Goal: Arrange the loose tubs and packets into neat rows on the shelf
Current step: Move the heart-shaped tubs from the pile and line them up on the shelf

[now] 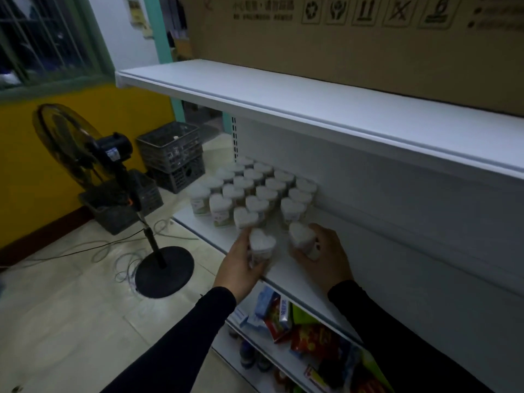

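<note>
Hands apart, left hand [241, 260] and right hand [326, 251] each clasping one heart-lidded tub [262, 246].

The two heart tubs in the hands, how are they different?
The left hand grips the left tub near the shelf's front edge; the right hand grips the right tub closer to the back wall. The left tub stands about upright; the right tub leans. Both are white, heart-topped, like the rows of tubs behind.

The tub labels [219, 217] are too blurry to read. The packets [307, 337] below are cut off by the bottom edge.
</note>
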{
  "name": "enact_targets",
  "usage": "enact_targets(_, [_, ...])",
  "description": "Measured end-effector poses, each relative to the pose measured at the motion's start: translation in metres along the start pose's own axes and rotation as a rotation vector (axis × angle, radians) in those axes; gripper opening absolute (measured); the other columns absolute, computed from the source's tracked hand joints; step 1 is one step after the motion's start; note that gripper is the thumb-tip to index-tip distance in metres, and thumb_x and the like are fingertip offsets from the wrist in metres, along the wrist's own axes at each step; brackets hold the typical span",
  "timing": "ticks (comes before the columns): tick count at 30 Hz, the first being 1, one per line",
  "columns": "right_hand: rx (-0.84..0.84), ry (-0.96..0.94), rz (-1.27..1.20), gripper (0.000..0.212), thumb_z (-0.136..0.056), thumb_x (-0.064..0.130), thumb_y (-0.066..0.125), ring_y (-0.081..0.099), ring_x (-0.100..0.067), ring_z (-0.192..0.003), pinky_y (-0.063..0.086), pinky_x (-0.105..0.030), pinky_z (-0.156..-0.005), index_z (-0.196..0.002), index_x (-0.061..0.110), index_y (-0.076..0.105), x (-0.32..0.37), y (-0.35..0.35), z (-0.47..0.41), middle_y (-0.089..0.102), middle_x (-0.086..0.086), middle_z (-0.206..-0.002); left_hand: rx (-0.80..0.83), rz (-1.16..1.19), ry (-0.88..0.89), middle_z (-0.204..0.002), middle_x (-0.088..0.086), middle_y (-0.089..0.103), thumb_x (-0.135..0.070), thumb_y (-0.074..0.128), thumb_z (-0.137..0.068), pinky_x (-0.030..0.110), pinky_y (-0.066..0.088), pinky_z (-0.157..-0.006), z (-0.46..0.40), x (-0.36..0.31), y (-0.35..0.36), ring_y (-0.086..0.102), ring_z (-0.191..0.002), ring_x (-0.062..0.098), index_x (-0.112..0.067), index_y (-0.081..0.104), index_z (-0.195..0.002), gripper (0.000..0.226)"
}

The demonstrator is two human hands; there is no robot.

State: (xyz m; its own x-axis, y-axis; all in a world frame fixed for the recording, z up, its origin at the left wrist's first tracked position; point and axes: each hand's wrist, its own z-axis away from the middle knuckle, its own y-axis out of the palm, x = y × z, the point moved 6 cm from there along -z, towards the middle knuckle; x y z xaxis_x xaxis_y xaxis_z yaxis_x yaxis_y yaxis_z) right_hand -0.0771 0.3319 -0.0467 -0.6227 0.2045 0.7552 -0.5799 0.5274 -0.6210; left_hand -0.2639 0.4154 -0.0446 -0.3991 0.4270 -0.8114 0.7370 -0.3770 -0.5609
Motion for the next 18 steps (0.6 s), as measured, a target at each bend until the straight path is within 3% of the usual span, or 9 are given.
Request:
enact_targets(4, [-0.042, 0.021, -0.034, 0.061, -0.083, 0.037, 0.073, 0.053, -0.016, -0.111, 0.047, -0.030, -0.095, -0.135, 0.023, 0.046, 0.014, 0.019, -0.008, 0.042, -0.002, -0.131, 0.045, 0.058, 0.024, -0.136, -0.019, 0.044, -0.034, 0.067, -0.089, 0.014, 0.043, -0.093, -0.006, 0.007, -0.007, 0.046, -0.120, -0.004, -0.036, 0.021, -0.148, 0.075])
enact_targets(7, [-0.063, 0.018, -0.056, 0.059, -0.083, 0.033, 0.073, 0.052, -0.014, -0.108, 0.047, -0.028, -0.095, -0.135, 0.024, 0.047, 0.020, 0.029, -0.013, 0.041, -0.002, -0.129, 0.056, 0.080, 0.048, -0.135, -0.018, 0.045, -0.035, 0.069, -0.088, 0.016, 0.045, -0.095, -0.008, 0.008, -0.009, 0.045, -0.117, -0.006, -0.035, 0.022, -0.148, 0.076])
enact_targets(11, [-0.055, -0.002, -0.032, 0.055, -0.082, 0.028, 0.075, 0.055, -0.016, -0.104, 0.048, -0.026, -0.091, -0.130, 0.019, 0.050, 0.027, 0.036, -0.021, 0.040, -0.005, -0.130, 0.068, 0.086, 0.072, -0.135, -0.018, 0.045, -0.036, 0.068, -0.088, 0.013, 0.044, -0.092, -0.009, 0.012, -0.009, 0.045, -0.116, -0.007, -0.045, 0.022, -0.141, 0.072])
enact_targets(15, [-0.053, -0.033, 0.027, 0.058, -0.081, 0.021, 0.076, 0.055, -0.025, -0.108, 0.050, -0.040, -0.094, -0.131, 0.010, 0.049, 0.029, 0.042, -0.029, 0.038, -0.012, -0.134, 0.078, 0.096, 0.072, -0.133, -0.018, 0.045, -0.036, 0.068, -0.088, 0.017, 0.047, -0.094, -0.010, 0.014, -0.009, 0.045, -0.114, -0.007, -0.051, 0.019, -0.137, 0.070])
enact_targets(18, [-0.047, -0.034, 0.046, 0.058, -0.079, 0.018, 0.077, 0.055, -0.028, -0.108, 0.050, -0.041, -0.094, -0.129, 0.007, 0.050, 0.027, 0.041, -0.035, 0.037, -0.015, -0.133, 0.091, 0.087, 0.060, -0.140, -0.013, 0.045, -0.037, 0.067, -0.088, 0.025, 0.050, -0.096, -0.009, 0.017, -0.008, 0.047, -0.120, -0.002, -0.039, 0.024, -0.145, 0.071])
